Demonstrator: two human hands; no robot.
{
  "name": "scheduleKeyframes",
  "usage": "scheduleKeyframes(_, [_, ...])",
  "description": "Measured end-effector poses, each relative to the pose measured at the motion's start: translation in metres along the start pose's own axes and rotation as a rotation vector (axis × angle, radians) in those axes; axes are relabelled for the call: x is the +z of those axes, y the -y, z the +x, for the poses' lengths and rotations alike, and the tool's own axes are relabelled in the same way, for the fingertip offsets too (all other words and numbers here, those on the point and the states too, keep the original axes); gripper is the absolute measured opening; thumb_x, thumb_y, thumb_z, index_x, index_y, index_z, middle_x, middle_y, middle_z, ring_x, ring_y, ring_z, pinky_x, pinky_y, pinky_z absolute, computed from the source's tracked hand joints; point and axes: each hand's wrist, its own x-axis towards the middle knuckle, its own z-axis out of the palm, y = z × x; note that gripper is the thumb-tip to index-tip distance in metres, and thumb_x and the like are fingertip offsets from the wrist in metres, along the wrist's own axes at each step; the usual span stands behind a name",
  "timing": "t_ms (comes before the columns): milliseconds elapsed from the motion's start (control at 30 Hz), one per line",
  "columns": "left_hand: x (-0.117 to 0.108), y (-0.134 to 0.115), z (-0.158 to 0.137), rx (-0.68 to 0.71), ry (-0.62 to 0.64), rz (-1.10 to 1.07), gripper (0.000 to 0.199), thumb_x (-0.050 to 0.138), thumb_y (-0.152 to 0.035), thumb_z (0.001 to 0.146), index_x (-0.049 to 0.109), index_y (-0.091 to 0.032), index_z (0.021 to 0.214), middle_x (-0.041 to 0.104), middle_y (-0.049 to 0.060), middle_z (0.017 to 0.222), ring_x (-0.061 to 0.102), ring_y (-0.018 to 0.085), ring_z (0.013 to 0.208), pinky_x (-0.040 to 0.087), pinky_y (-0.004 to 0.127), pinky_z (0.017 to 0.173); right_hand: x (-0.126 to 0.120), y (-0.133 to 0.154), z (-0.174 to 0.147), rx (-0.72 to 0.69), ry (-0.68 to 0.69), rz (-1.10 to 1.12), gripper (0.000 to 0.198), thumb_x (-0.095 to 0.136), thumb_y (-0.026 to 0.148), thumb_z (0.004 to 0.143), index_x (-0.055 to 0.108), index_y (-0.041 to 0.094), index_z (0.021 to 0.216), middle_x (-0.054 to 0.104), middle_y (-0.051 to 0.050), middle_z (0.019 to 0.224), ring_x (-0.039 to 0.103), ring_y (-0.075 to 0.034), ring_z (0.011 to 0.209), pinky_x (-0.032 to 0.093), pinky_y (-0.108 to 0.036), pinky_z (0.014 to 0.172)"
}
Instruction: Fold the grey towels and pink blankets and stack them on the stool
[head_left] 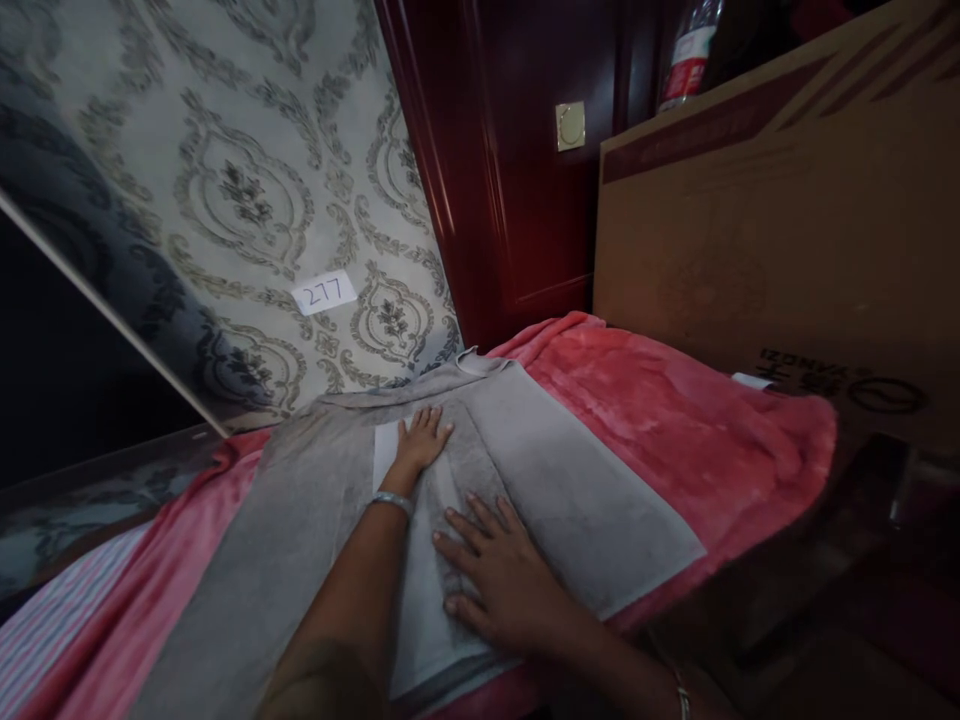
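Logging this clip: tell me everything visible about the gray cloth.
The gray cloth looks soft, with paler and darker areas and light creases. It lies spread over a plush pink blanket that shows on both sides, with folded layers near its middle and a curled edge at the far end. The left hand and right hand rest on it, palms down.
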Motion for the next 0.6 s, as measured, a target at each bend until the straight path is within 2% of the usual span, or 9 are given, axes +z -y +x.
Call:
scheduleKeyframes(100, [-0.002, 0.008, 0.015, -0.050, -0.030, -0.004, 0.063, 0.033, -0.047, 0.100, 0.039, -0.017, 0.156, 0.038, 0.018, 0.162, 0.032, 0.033, 0.152, 0.019, 0.058, 0.123, -0.001, -0.001, -0.001, -0.004, 0.005, 0.015, 0.070, 0.052, 0.063, 0.097, 0.040, 0.032, 0.158, 0.028, -0.004, 0.168, 0.009, -0.035, 0.157, -0.001, -0.064, 0.124])
scheduleKeyframes(200, [-0.002, 0.016, 0.024, -0.075, -0.055, -0.015, 0.057, 0.032, -0.042, 0.101, 0.049, -0.017, 0.150, 0.054, 0.019, 0.150, 0.048, 0.033, 0.141, 0.031, 0.053, 0.118, -0.002, -0.001, -0.002, -0.001, -0.007, 0.012, 0.068, 0.052, 0.061, 0.097, 0.039, 0.033, 0.158, 0.028, -0.003, 0.168, 0.010, -0.033, 0.157, 0.000, -0.063, 0.125])
scheduleKeyframes(400, [0.006, 0.023, 0.029, -0.091, -0.109, -0.055, 0.055, 0.037, -0.042, 0.100, 0.052, -0.019, 0.148, 0.055, 0.020, 0.147, 0.047, 0.036, 0.139, 0.033, 0.053, 0.116, 0.000, -0.002, -0.002, 0.012, -0.026, -0.057, 0.069, 0.053, 0.062, 0.097, 0.039, 0.033, 0.158, 0.029, -0.002, 0.167, 0.014, -0.032, 0.157, 0.007, -0.063, 0.126])
scheduleKeyframes(600, [-0.004, 0.030, 0.041, -0.098, -0.085, -0.190, 0.049, 0.056, -0.044, 0.091, 0.065, -0.018, 0.132, 0.061, 0.020, 0.140, 0.051, 0.037, 0.137, 0.037, 0.050, 0.113, 0.004, -0.005, -0.002, 0.019, -0.016, -0.024, 0.069, 0.054, 0.060, 0.096, 0.039, 0.033, 0.158, 0.028, -0.002, 0.168, 0.011, -0.033, 0.157, 0.001, -0.063, 0.125])
